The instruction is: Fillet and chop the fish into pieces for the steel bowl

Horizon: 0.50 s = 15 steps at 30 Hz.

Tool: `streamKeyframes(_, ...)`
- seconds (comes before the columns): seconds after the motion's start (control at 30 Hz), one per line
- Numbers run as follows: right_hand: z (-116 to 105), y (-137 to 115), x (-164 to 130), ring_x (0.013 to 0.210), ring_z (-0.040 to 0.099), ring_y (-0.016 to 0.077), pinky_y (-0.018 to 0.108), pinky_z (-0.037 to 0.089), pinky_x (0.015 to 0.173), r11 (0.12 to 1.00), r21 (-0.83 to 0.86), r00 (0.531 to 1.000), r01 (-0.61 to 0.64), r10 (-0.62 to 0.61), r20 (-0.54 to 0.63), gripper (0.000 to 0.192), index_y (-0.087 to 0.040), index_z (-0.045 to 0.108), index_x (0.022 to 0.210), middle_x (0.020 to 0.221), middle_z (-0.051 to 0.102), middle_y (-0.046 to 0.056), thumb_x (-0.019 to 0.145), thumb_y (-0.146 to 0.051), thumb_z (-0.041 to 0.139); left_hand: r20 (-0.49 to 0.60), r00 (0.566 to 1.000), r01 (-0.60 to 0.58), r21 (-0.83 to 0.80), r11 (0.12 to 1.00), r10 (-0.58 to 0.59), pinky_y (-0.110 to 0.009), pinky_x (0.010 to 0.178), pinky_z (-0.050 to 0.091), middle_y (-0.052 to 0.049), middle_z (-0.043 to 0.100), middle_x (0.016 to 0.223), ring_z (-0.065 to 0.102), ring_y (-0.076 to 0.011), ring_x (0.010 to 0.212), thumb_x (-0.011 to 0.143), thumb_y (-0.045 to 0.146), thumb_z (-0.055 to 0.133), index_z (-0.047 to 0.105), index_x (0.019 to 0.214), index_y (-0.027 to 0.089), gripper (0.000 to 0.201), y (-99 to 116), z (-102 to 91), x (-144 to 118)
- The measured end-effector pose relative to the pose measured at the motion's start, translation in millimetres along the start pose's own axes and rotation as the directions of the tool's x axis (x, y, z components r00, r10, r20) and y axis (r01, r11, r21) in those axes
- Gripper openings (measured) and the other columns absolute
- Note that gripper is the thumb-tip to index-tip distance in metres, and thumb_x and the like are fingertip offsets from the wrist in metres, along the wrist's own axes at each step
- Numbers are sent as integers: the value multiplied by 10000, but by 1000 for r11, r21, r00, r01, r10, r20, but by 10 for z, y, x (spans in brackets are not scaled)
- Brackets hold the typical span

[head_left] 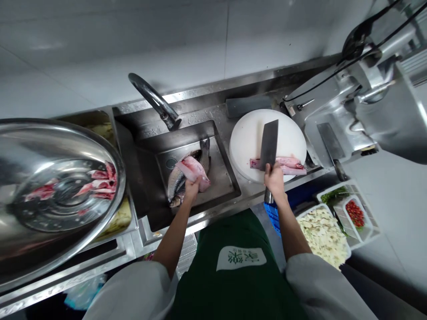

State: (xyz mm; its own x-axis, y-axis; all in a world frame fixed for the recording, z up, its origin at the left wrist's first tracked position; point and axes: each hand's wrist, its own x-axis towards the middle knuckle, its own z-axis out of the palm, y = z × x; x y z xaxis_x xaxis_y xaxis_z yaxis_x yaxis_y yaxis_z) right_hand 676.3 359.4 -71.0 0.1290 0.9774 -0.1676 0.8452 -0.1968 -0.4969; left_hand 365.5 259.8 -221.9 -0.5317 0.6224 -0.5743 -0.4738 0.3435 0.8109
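gripping a fillet (pixel 193 171) (left hand (pixel 191 189)); right hand (pixel 274 178) fingers clasp cleaver (pixel 268 144).

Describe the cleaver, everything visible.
The cleaver has a broad rectangular dark blade, metal by its look, with a dark handle whose end juts below the right hand that grips it. The blade points away from the person, lying over the pink fish pieces on the round white cutting board. Whether the edge touches the fish is unclear.
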Motion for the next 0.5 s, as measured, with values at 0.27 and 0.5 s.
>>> streamKeyframes(0.27,-449,717,-420,396,538,193,313,416,428,964,213,979,-156,179,-95,636,-171,598,1016,561,555,2,910,-785,469,356,920,199,-71,977,-162,-308,759,630,-26,757,803,750,-188,767,780,228,856,690,1006,151,290,601,461,-203)
streamKeyframes(0.5,-715,1084,-466,355,522,194,310,403,372,917,337,949,-211,275,-153,766,-190,566,979,526,514,-31,774,-926,498,818,530,215,128,968,-226,-367,632,629,-139,779,923,752,-242,693,829,266,823,670,1057,102,320,1393,2053,-108)
